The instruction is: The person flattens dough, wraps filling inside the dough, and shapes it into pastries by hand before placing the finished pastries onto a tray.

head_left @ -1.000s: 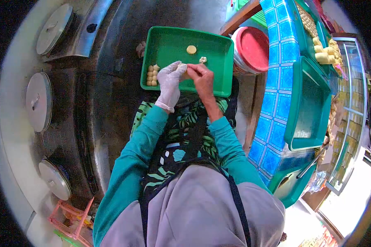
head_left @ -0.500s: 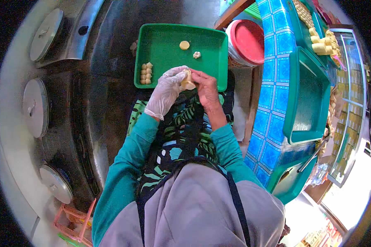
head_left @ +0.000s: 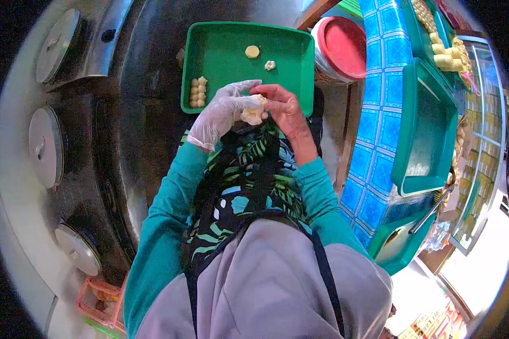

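My left hand (head_left: pixel 223 113), in a thin white glove, grips a pale, flattened piece of dough (head_left: pixel 252 115) with a folded, uneven edge. From the other side, my bare right hand (head_left: pixel 287 111) pinches the same piece with thumb and fingers. Both hands are over the near edge of a green tray (head_left: pixel 226 53). Inside the tray are a flat round dough disc (head_left: pixel 252 52) and a small lumpy white ball (head_left: pixel 270 65). Several small pale dough balls (head_left: pixel 198 93) sit in short rows at its near left corner.
Lidded metal pots (head_left: pixel 46 148) line the left side. To the right, a blue checked tablecloth (head_left: pixel 361 158) carries a green tray (head_left: pixel 427 135) and yellow rolls (head_left: pixel 447 61). A red-lidded bucket (head_left: pixel 342 48) stands behind it, and a pink basket (head_left: pixel 99 302) is at lower left.
The view has shifted slightly, with the tray appearing a bit higher. My right fingers have moved along the dough's edge, and the dough has turned a little in my hands.
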{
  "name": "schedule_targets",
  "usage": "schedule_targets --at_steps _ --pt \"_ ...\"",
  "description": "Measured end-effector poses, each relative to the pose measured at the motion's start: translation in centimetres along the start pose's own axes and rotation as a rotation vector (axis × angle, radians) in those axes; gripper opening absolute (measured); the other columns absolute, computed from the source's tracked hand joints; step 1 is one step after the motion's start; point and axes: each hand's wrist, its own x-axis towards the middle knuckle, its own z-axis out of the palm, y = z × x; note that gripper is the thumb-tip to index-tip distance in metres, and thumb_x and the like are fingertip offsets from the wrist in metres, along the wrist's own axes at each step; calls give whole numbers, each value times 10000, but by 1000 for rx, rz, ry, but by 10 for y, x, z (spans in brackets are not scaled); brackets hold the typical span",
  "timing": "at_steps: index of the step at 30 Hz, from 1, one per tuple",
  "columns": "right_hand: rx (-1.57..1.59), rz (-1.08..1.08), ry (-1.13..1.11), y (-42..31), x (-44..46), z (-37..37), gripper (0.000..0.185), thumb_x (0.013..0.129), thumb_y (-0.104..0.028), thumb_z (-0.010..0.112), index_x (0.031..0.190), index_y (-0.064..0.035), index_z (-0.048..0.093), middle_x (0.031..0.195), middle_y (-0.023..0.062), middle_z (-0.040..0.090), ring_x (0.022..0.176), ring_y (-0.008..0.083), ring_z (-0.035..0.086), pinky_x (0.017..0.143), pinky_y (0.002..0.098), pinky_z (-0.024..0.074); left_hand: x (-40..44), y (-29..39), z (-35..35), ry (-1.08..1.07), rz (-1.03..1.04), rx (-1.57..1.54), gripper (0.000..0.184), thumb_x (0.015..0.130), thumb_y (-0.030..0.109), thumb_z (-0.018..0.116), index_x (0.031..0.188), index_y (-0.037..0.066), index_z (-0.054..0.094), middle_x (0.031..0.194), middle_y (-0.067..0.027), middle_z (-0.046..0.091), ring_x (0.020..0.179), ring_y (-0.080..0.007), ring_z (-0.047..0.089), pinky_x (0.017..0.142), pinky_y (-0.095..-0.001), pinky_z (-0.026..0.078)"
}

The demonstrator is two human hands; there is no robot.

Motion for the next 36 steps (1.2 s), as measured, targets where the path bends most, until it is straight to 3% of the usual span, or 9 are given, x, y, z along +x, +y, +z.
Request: schedule_targets --at_steps 3,9,15,20,24,27,30,34,36 --pt "39 185 -52 -4 2 -2 248 782 -44 695 1012 46 706 1143 155 669 1090 239 611 979 365 463 1 -3 -2 -26 -4 -19 591 878 115 667 1391 -36 415 1095 -135 658 809 -231 699 695 -308 593" --pt "-152 -127 -91 7 4 -9 254 756 -22 697 1005 25 714 1121 154 677 1086 255 617 984 369 463 13 -20 -17 -77 -42 -254 534 890 144 660 1353 -35 462 1106 -125 657 865 -238 699 721 -321 599" --pt "-129 -112 0 12 8 -7 127 786 2 682 909 4 714 1096 160 689 952 210 650 791 318 522 21 -27 -13 28 7 -174 419 902 131 640 1275 -29 538 1075 -114 670 861 -213 692 726 -319 593" --pt "197 30 196 37 7 -16 115 846 -65 674 937 -12 720 1103 151 689 967 183 630 808 275 471 25 -35 -5 172 73 -163 382 891 91 652 1247 -22 572 1070 -107 673 868 -198 687 762 -309 578" --pt "171 -5 379 31 -4 15 177 898 -128 639 1016 -30 728 1100 115 689 972 179 609 867 288 449 20 -32 4 236 106 -188 346 889 80 666 1211 -27 599 1068 -99 676 892 -182 678 812 -308 559" --pt "-825 -471 376 19 -14 26 246 961 -220 563 1048 -73 741 1033 76 674 964 221 557 886 318 432 20 -37 5 273 125 -169 325 902 103 660 1191 -35 608 1059 -102 681 904 -184 676 812 -314 559" --pt "-1249 -713 295 6 -12 17 238 954 -213 572 1032 -69 745 1011 92 667 978 233 544 882 331 430 22 -43 -6 81 77 -218 299 912 111 645 1170 -37 618 1054 -104 680 901 -187 676 809 -314 561" --pt "-1280 -734 243 6 -7 15 214 930 -195 611 1010 -49 745 1026 89 678 969 211 564 876 332 442 20 -39 -4 139 71 -299 283 924 130 631 1150 -40 627 1056 -99 680 896 -185 676 813 -312 562" --pt "-441 -278 386 18 -9 18 183 876 -151 669 989 -28 743 1043 91 690 965 195 594 876 327 457 17 -37 -1 122 72 -259 302 927 139 629 1170 -40 618 1056 -89 679 898 -170 673 814 -303 562"
